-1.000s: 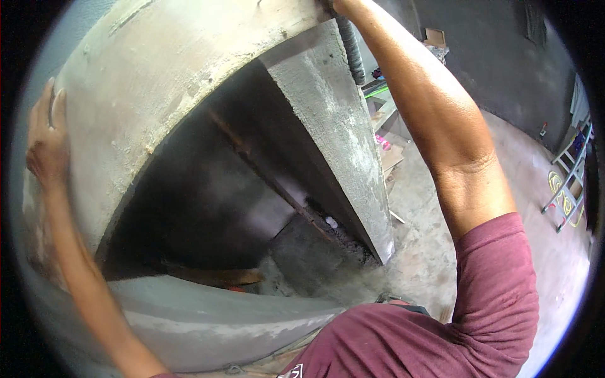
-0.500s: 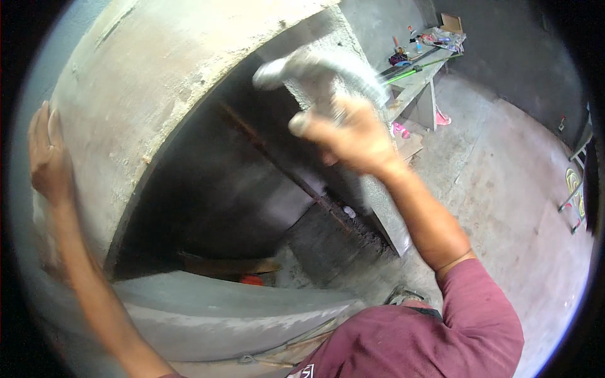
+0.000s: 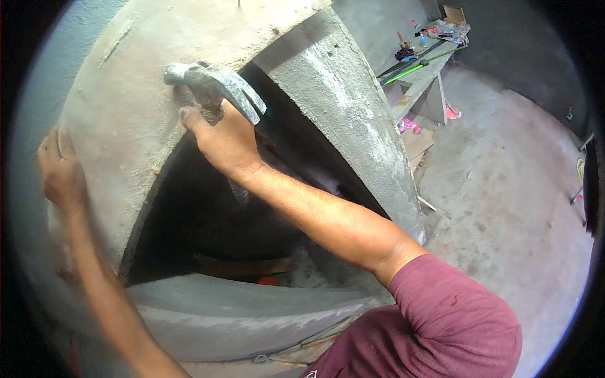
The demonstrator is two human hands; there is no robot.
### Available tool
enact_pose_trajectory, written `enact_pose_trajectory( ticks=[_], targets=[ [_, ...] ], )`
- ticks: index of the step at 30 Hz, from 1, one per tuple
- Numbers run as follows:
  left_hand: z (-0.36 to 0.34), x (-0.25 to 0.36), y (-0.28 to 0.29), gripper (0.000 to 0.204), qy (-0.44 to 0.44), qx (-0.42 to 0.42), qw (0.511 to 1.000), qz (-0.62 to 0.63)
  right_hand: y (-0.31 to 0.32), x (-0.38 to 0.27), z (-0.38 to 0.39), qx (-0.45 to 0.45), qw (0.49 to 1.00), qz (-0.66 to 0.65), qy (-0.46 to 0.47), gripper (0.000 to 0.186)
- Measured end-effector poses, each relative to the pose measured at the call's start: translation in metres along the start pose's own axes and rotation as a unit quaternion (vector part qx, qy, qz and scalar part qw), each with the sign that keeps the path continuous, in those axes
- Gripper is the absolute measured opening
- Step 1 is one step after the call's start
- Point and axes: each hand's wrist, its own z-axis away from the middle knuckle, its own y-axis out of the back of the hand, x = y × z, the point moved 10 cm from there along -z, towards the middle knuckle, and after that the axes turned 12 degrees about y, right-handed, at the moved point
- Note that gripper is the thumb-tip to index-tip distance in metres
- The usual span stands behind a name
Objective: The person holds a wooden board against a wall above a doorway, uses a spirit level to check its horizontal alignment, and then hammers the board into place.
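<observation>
My right hand is wrapped round the handle of a claw hammer, just below its worn grey metal head. The striking face points left, at the pale concrete wall above the opening, and lies close to or against it; I cannot tell if they touch. The claw points right, over the dark opening. At the left, my left hand lies with outstretched fingers on the wall's left part, holding nothing that I can see. Below my right fist, the handle's end hangs in front of the dark gap.
A rough concrete side piece borders the opening on the right, and a curved grey ledge runs below it. Farther right stands a bench with a green rod and clutter. A dark rod-like thing sticks out at the top.
My right hand has swung the hammer left, from blurred motion over the opening to the wall face. My left hand stays on the wall. The view has shifted slightly.
</observation>
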Motion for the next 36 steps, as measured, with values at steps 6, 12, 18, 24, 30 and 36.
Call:
enact_pose_trajectory(
  ticks=[6, 12, 18, 24, 30, 36],
  targets=[
    [-0.009, -0.002, -0.011, 0.043, 0.022, -0.049, 0.997, 0.047, 0.006, -0.024, -0.011, 0.015, 0.997, -0.003, 0.072, 0.031],
    [-0.017, -0.01, -0.025, 0.041, 0.001, -0.053, 0.998, 0.034, 0.014, -0.053, -0.008, 0.073, 0.987, -0.028, 0.139, 0.028],
    [-0.011, 0.005, -0.015, 0.039, -0.001, -0.077, 0.994, 0.08, 0.01, -0.042, -0.005, 0.029, 0.996, -0.033, 0.075, 0.037],
    [-0.001, 0.008, -0.003, 0.037, -0.016, -0.054, 0.996, 0.063, 0.008, -0.01, 0.012, -0.029, 0.998, -0.004, -0.051, 0.046],
    [0.011, 0.021, 0.013, 0.034, -0.034, -0.037, 0.995, 0.087, 0.011, -0.012, 0.012, -0.03, 0.999, 0.033, -0.019, 0.048],
    [0.017, 0.02, 0.014, 0.031, -0.031, -0.027, 0.997, 0.057, 0.008, 0.014, 0.019, -0.037, 0.995, -0.005, -0.089, 0.045]
  ],
)
